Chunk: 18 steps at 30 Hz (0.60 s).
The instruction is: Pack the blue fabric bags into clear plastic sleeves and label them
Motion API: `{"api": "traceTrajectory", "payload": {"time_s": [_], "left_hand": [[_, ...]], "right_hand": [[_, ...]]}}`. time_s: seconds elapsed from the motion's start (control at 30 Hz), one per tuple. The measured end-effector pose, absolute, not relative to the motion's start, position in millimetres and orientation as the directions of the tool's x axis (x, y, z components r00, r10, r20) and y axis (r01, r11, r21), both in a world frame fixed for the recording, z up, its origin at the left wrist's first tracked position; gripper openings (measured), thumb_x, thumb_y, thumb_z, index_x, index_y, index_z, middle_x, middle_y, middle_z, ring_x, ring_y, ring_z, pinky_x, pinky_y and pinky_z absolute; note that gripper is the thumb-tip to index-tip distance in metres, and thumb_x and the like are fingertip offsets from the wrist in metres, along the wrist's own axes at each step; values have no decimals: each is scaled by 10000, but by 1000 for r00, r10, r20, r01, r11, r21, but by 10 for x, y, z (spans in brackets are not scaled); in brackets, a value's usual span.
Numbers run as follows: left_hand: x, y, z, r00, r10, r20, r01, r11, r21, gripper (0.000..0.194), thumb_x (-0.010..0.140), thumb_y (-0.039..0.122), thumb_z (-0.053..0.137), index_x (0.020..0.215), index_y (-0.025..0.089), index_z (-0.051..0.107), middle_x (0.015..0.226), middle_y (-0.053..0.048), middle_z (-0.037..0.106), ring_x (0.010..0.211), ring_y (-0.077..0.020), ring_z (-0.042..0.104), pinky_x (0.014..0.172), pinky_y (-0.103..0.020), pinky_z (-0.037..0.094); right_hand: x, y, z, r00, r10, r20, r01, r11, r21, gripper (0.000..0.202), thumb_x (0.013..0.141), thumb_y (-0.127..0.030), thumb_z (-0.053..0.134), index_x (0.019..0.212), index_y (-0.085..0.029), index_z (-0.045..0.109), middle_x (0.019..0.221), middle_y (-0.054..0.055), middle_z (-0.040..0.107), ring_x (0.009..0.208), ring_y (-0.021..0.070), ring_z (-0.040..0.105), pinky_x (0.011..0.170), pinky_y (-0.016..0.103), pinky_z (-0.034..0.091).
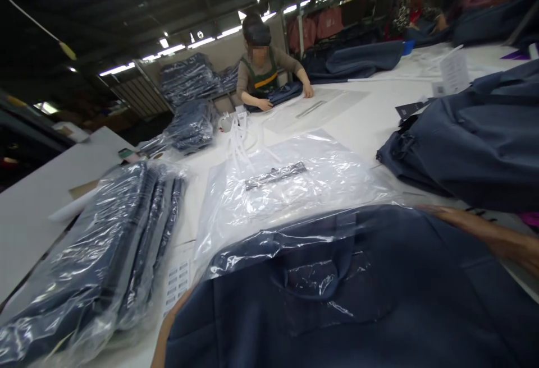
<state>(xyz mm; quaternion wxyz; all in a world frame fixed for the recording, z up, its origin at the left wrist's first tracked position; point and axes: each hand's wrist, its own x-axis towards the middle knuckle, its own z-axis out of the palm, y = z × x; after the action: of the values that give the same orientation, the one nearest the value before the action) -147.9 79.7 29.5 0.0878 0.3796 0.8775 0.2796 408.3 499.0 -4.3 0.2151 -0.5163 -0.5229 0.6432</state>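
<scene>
A dark blue garment [404, 300] spreads across the near foreground, bulging up between my two arms. A curved loop of its fabric shows in the middle, and shiny clear plastic [261, 244] lies along its far edge. My right hand [442, 214] reaches along the garment's far right edge and holds it there, its fingers mostly hidden behind the cloth. At the left edge only a sliver of my left hand [170, 317] shows, holding the garment's side; its fingers are covered. Just beyond lies a flat clear plastic bag [337, 180] with a dark printed strip.
Plastic-wrapped dark blue garments [96, 256] are piled at left beside a label sheet [177, 284]. More dark blue garments [471, 132], with hang tags, lie at right. Across the white table [357, 115], a co-worker [263, 70] handles dark cloth. White straps [240, 143] lie mid-table.
</scene>
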Motion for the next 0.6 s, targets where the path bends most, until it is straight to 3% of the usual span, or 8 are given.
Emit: {"api": "traceTrajectory", "payload": {"time_s": [0.17, 0.3, 0.4, 0.53, 0.6], "left_hand": [[-1371, 681, 314, -812, 584, -4, 462, 645, 609, 515, 647, 507, 616, 1086, 260, 720, 1138, -9, 732, 1169, -334, 617, 1051, -453, 469], [-1313, 539, 201, -850, 524, -54, 386, 688, 614, 530, 724, 573, 541, 1081, 228, 728, 1150, -18, 725, 1199, -321, 597, 1063, -449, 447], [-1354, 503, 66, -808, 582, -91, 426, 683, 593, 513, 706, 555, 553, 1060, 232, 737, 1148, -15, 725, 1212, -332, 584, 1030, -436, 477], [-1416, 582, 19, -774, 626, -100, 502, 702, 505, 549, 743, 565, 522, 1142, 236, 707, 1181, -32, 712, 1230, -356, 563, 1041, -477, 464], [-1416, 613, 65, -803, 590, -78, 493, 733, 469, 580, 792, 580, 469, 1208, 228, 668, 1247, -43, 677, 1243, -355, 551, 1055, -496, 448]], "right_hand": [[4229, 4895, -230, -281, 804, -524, 149, -503, -851, 370, 785, -576, 625, 1099, -410, 726, 1188, 131, 685, 1112, 380, 620, 868, 468, 550], [4361, 4822, -435, -230, 906, -354, 270, -290, -918, 299, 805, -537, 616, 1045, -415, 746, 1273, 87, 645, 1251, 323, 528, 1036, 378, 428], [4394, 4783, -476, -232, 926, -298, 378, -196, -905, 269, 810, -525, 618, 992, -388, 762, 1317, 45, 622, 1303, 299, 483, 1123, 336, 297], [4356, 4678, -387, -380, 811, -445, 292, -351, -890, 280, 758, -533, 638, 903, -335, 774, 1210, 92, 683, 1164, 359, 598, 1005, 386, 464], [4338, 4592, -337, -394, 822, -411, 321, -296, -900, 307, 710, -546, 632, 848, -310, 773, 1092, 117, 727, 1051, 395, 654, 935, 435, 520]]}}
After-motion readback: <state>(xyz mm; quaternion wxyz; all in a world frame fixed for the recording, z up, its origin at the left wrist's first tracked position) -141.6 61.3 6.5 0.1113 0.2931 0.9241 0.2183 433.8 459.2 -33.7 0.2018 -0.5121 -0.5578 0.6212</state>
